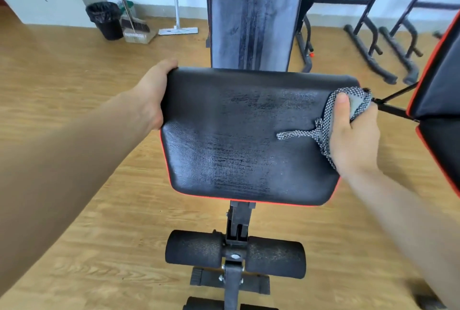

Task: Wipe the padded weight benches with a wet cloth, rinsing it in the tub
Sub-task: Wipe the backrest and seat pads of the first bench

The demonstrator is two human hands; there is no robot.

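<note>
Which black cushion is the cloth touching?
The wide seat pad nearest the person: the right hand presses the checkered cloth on its right edge. The long back pad behind has none.

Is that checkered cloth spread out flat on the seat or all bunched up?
Bunched up. The cloth is crumpled inside the right hand at the seat pad's right edge, with one twisted tail trailing onto the pad.

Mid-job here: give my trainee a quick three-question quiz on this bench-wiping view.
1. True or false: the left hand holds the cloth.
2. Which edge of the seat pad is the right hand at: A) right B) left C) near?
3. Fill in: beside the broom by the wall stands a black ____.

Key: 1 false; 2 A; 3 bin.
</note>
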